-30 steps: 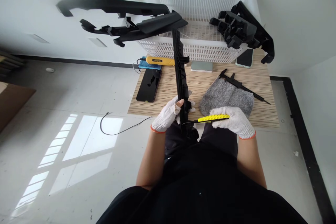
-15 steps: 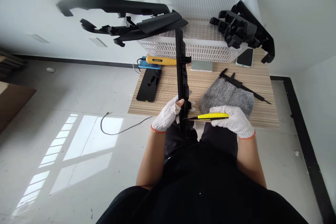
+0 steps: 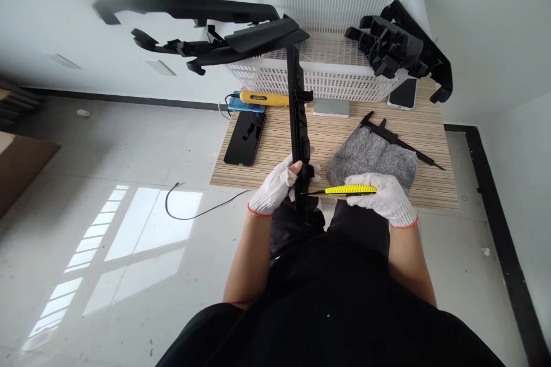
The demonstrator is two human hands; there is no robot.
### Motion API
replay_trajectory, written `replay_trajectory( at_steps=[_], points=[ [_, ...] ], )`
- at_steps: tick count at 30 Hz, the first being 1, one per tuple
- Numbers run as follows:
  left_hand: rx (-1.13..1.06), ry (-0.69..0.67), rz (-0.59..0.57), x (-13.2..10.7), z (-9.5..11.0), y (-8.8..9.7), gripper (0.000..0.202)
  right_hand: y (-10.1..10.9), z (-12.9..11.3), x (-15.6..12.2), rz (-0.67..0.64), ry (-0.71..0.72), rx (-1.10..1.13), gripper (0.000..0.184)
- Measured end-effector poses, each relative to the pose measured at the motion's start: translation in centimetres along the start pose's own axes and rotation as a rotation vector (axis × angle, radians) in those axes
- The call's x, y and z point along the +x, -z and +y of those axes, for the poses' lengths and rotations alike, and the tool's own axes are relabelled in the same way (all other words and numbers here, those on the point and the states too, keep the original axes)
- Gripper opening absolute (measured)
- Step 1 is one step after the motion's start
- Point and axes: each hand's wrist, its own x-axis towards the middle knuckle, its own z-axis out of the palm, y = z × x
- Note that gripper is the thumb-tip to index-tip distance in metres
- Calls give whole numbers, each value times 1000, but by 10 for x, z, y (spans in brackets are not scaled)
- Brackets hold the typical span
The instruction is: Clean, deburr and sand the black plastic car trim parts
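My left hand [image 3: 275,188], in a white glove, is closed round the lower part of a long black plastic strip [image 3: 297,120] that stands nearly upright, its top reaching the basket. My right hand [image 3: 385,198], also gloved, grips a yellow utility knife [image 3: 349,190] held level. The knife's blade tip touches the strip's edge just right of my left thumb. Both hands are above my lap at the near edge of the small wooden table [image 3: 275,149].
A white mesh basket [image 3: 331,77] stands at the back of the table, with black plastic parts [image 3: 215,40] over its left rim and more black parts [image 3: 400,46] on its right. On the table lie a grey cloth [image 3: 372,155], a caliper [image 3: 398,140], a phone [image 3: 244,139] and a yellow tool [image 3: 262,98].
The knife has risen slightly along the strip and levelled out, its blade staying at the strip's edge. My left hand and the strip have barely moved.
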Motion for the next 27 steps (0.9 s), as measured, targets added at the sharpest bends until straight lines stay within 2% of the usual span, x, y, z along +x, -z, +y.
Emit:
replay_trajectory(
  at_steps=[3,7,10,13,16,19,22,25,27],
  points=[
    [2,-12,12,0,-1,0,73,0,0,0,32,-6,9,46],
    [1,3,10,1,0,0,76,-1,-2,-1,-2,-27,15,47],
    [20,7,18,0,0,0,76,-1,-3,-1,37,-42,34,48],
    [17,10,12,0,0,0,75,-1,-4,-1,-2,-38,33,47],
    [11,5,5,1,0,1,73,-1,-4,0,49,-26,35,46],
    [-15,16,-8,1,0,1,75,0,-3,-1,-14,-26,45,45],
    [-27,5,-4,1,0,0,74,0,-1,-1,25,-18,24,44],
    [-26,11,-6,1,0,0,75,0,-1,0,-22,-15,35,45],
    [-23,9,0,0,-1,0,74,0,-1,0,-9,-16,24,46]
  ],
)
